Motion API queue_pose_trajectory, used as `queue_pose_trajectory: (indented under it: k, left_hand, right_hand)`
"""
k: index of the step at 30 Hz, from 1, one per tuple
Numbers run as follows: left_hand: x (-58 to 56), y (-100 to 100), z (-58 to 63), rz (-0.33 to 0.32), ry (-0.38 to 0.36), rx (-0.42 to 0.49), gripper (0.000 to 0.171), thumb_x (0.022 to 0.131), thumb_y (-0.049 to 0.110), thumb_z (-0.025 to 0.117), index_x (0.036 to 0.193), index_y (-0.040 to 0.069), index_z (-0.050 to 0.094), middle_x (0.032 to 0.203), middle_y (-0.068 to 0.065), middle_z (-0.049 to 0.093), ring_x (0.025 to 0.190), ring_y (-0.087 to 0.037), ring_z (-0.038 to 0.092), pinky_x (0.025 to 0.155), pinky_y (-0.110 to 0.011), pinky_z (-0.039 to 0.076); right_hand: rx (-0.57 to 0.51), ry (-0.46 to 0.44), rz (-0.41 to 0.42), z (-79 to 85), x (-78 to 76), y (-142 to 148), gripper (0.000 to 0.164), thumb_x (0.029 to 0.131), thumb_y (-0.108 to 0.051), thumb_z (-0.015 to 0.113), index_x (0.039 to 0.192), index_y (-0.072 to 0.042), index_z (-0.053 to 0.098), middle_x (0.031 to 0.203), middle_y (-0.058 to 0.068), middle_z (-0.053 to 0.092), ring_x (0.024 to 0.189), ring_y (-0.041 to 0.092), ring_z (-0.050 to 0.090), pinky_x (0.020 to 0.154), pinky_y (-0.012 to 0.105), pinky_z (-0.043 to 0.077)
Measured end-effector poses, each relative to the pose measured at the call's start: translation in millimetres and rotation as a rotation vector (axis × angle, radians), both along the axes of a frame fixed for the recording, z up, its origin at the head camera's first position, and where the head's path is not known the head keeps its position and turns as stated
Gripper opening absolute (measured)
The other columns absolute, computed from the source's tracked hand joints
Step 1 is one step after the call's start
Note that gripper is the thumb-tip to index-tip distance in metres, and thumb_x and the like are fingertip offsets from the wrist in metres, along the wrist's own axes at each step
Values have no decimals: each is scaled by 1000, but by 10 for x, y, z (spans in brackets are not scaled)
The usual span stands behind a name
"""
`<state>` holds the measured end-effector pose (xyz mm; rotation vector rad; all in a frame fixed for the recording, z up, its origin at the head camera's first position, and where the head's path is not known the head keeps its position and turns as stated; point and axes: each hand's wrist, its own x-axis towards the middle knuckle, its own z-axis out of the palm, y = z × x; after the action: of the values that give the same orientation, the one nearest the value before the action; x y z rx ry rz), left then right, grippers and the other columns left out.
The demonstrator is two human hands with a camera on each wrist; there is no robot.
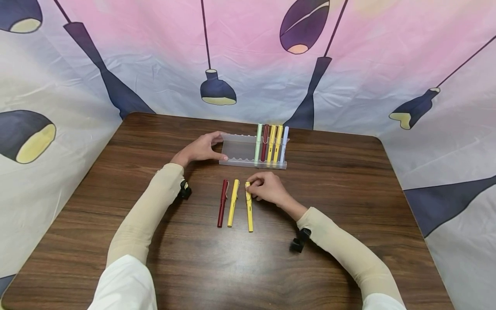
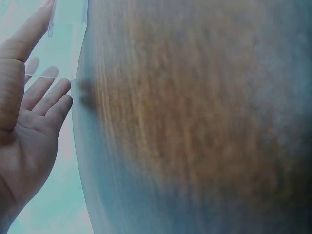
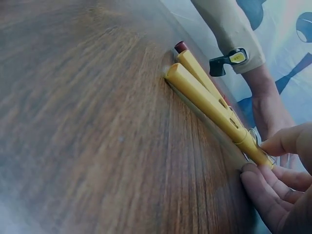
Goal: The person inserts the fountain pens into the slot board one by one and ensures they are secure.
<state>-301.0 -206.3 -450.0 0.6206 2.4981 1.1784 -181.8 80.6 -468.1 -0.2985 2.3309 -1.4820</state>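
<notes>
Right hand point(image 1: 269, 188) pinches slender, smooth yellow pen point(image 1: 249, 209).

The dark brown wood-grain table point(image 1: 193, 267) bears a clear rack point(image 1: 242, 162) toward its far edge; nearer, left to right, rest a dark red pen point(image 1: 222, 206), a yellow pen point(image 1: 233, 204) and a second yellow pen point(image 1: 249, 214).

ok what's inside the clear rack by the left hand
In the clear rack: a light green pen, a dark red pen, two yellow pens and a light blue pen, toward its right end. The pens hide whatever is directly beneath them.
</notes>
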Motion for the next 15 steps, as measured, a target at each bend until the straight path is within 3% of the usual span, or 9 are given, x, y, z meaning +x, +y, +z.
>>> queue_pose_trajectory:
  k: [15]
  left_hand:
    - [-5,6,-7,-1,5,4,94,82,35,88,156,8,36,160,-19,38,149,-31,38,122,-49,33]
  right_hand:
    - [-250,-151,-53,-20,-11,42,29,90,0,74,119,5,71,90,11,72,75,16,72,74,38,65]
